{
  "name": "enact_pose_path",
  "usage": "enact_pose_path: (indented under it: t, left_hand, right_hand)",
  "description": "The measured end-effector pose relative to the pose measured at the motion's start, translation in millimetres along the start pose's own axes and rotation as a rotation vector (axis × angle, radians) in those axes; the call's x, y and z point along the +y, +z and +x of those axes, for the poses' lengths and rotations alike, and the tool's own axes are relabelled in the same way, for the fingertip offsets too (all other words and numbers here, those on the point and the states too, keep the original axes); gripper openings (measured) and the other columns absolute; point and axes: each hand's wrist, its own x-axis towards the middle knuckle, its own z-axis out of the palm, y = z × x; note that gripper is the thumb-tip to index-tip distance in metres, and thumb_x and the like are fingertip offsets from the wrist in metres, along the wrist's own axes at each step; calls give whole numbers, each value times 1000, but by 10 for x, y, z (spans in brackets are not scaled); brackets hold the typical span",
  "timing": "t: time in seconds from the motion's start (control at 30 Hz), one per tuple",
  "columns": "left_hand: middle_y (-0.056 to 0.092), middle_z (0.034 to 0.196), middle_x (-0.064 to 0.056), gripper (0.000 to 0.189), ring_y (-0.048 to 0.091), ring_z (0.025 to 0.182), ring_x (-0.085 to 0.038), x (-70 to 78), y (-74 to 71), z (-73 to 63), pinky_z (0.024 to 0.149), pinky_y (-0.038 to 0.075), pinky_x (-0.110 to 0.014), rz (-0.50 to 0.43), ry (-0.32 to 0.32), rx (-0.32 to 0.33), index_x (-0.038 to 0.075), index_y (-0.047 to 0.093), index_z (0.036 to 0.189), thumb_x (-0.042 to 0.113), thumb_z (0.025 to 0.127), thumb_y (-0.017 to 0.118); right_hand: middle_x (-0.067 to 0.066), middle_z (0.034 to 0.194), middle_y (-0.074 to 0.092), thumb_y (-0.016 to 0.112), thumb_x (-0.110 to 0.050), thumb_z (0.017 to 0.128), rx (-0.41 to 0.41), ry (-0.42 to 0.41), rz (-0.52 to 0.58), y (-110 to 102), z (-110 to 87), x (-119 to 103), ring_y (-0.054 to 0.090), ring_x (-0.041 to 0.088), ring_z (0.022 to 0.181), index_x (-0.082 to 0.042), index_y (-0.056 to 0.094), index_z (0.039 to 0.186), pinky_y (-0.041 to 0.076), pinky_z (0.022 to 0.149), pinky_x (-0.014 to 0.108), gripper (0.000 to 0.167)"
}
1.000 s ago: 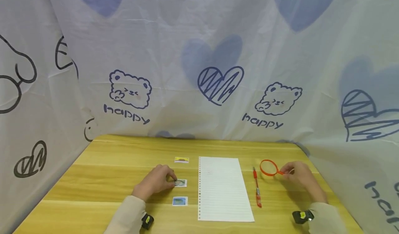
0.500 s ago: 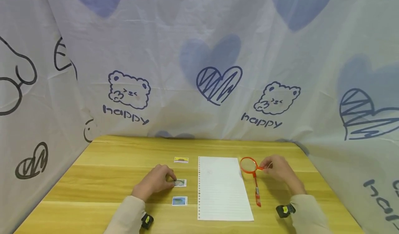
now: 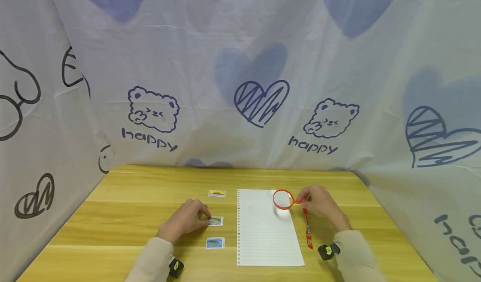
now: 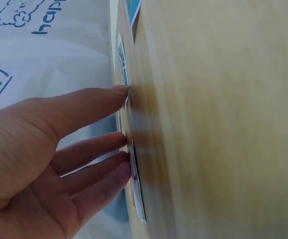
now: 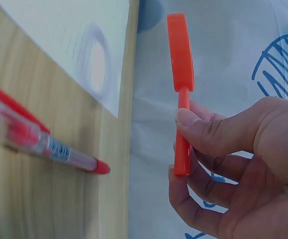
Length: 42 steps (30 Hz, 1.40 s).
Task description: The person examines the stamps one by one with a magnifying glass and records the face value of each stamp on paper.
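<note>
My right hand (image 3: 319, 200) pinches a red magnifying glass (image 5: 181, 59) by its handle, thumb against fingers. Its round lens is held above the upper right part of a lined loose-leaf sheet (image 3: 263, 236), and a bright spot falls on the paper below. On the left side, my left hand (image 3: 184, 219) rests with relaxed fingers at the left edge of a greenish stamp (image 3: 217, 221), the middle one of three in a column. The thumb tip touches this stamp in the left wrist view. A yellow stamp (image 3: 216, 194) lies beyond it and a blue stamp (image 3: 215, 243) nearer.
A red pen (image 3: 309, 234) lies just right of the paper, below my right hand. The wooden table (image 3: 131, 207) ends at a white curtain (image 3: 203, 140) with hearts and bear drawings. Black wrist cameras sit at both cuffs.
My right hand has carried the magnifying glass leftward, from right of the pen to over the paper's upper right. The left hand stays at the middle stamp.
</note>
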Motion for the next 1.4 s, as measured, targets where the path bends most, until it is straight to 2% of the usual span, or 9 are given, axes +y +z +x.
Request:
enact_pose_path:
  t: [0.37,0.53,0.67,0.8,0.97,1.4]
  left_hand:
    - [76,119,-18,13,67,116,-41,-13,-1,7,104,53,-56,6,18,9,10,82,91,6,79,87]
    - [76,119,-18,13,67,116,-41,-24,4,14,104,53,-55,9,20,10,10,82,91,6,79,87]
    - [76,119,-17,13,67,115,-41,-25,5,16,103,53,-55,13,16,13,11,83,91,7,79,87]
    - [76,119,-16,13,66,115,-41,-26,11,14,103,53,-55,16,9,12,12,83,91,7,80,87]
    - [76,119,-16,13,66,114,-40,-22,16,13,103,53,-54,19,5,14,12,83,91,8,79,87]
    - [77,117,-16,12,67,114,-40,7,-2,0,101,55,-53,17,21,17,11,83,91,7,81,87]
  right_hand:
    - [4,77,70,75,10,79,-29,21,25,65,86,-159,58,12,70,-4,77,85,49,62,24,15]
    - [8,79,72,74,11,77,-39,-22,46,110,122,-248,57,11,70,-4,76,82,49,63,23,16]
    - [7,77,71,75,11,77,-48,-62,29,159,155,-302,56,10,70,-4,76,81,48,63,22,15]
    - [4,75,70,77,10,79,-48,-69,14,220,187,-349,56,10,70,-5,76,80,49,64,23,15]
    - [-1,74,69,78,10,79,-48,-48,1,301,223,-407,56,9,70,-8,76,78,48,65,23,18]
    - [0,76,69,79,9,80,-67,-9,10,398,245,-573,57,12,70,-7,76,79,51,65,25,17]
